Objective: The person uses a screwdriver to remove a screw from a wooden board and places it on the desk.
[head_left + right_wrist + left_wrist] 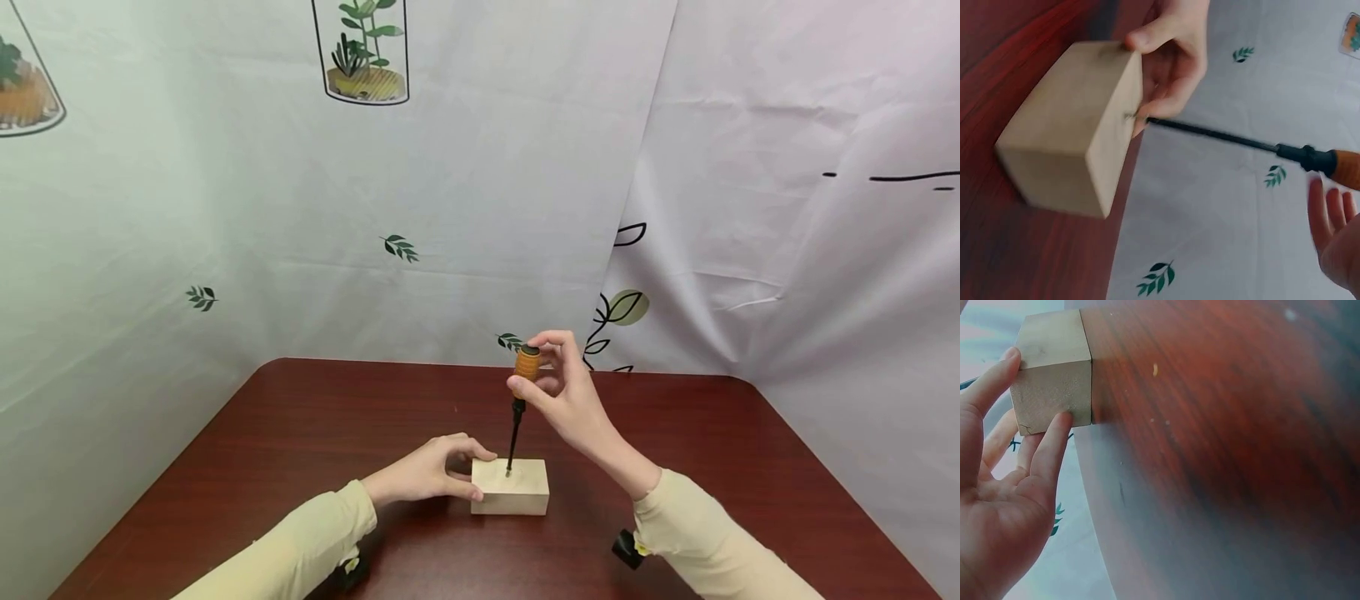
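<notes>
A pale wooden block (517,504) lies on the table in front of me. My left hand (422,473) grips its left end, thumb on the near side and fingers at the far side and end face (1054,394). A screwdriver (516,421) with an orange and black handle stands nearly upright over the block, leaning slightly right at the top. My right hand (576,408) holds its handle between thumb and fingers, one finger up at the cap. At the screwdriver's tip a small screw (1130,116) sticks out of the block's top face.
The dark red-brown wooden table (337,408) has rounded far corners. Behind it and at both sides hangs a pale cloth (465,167) printed with leaves and plant jars. Dark wrist devices (628,550) sit at the sleeves.
</notes>
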A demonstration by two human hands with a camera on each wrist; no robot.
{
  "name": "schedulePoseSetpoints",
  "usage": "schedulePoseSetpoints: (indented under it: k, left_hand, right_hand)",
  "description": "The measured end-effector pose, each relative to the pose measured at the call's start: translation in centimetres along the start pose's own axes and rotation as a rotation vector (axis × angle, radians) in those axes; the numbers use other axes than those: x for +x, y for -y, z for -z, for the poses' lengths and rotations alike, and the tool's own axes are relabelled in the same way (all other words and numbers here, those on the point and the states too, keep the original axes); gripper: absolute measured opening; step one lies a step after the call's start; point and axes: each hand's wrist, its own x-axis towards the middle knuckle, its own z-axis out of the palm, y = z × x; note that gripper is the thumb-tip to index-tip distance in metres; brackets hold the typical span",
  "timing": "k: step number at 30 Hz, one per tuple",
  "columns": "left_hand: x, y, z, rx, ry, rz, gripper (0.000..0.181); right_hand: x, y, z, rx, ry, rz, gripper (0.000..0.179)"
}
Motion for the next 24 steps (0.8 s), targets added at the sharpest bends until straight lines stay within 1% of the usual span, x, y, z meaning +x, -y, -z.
schedulePoseSetpoints:
  k: [3, 6, 8, 11, 13, 18, 20, 21, 24]
  left_hand:
    - [0.04, 0.03, -0.05, 0.000, -0.001, -0.001, 0.043]
    - [0.03, 0.03, -0.03, 0.004, -0.001, -0.001, 0.043]
    - [-0.02, 0.01, 0.01, 0.014, -0.001, 0.000, 0.043]
    - [-0.07, 0.00, 0.05, 0.021, 0.001, -0.004, 0.044]
    - [-0.08, 0.01, 0.08, 0.030, 0.000, -0.009, 0.045]
    - [-0.08, 0.09, 0.08, 0.040, -0.002, -0.013, 0.045]
    - [-0.06, 0.12, 0.04, 0.037, 0.000, -0.016, 0.045]
    - [-0.05, 0.13, 0.02, 0.036, 0.001, -0.017, 0.045]
    - [-0.02, 0.09, 0.00, 0.028, 0.002, -0.017, 0.045]
  right_hand:
    - [0.22, 0.45, -0.05, -0.036, -0.043, -0.042, 0.046]
    - [0.48, 0.72, 0.19, -0.037, -0.062, -0.039, 0.042]
    - [0.52, 0.73, 0.41, -0.037, -0.058, -0.030, 0.040]
    - [0.38, 0.58, 0.63, -0.046, -0.044, -0.001, 0.036]
    - [0.20, 0.37, 0.63, -0.044, -0.024, 0.036, 0.034]
    - [-0.18, -0.17, 0.29, 0.015, 0.016, 0.118, 0.032]
    - [-0.26, -0.23, 0.16, 0.017, -0.001, 0.112, 0.033]
    - [-0.28, -0.24, 0.10, -0.009, -0.016, 0.103, 0.034]
    - [-0.25, 0.00, -0.02, -0.062, -0.061, 0.042, 0.040]
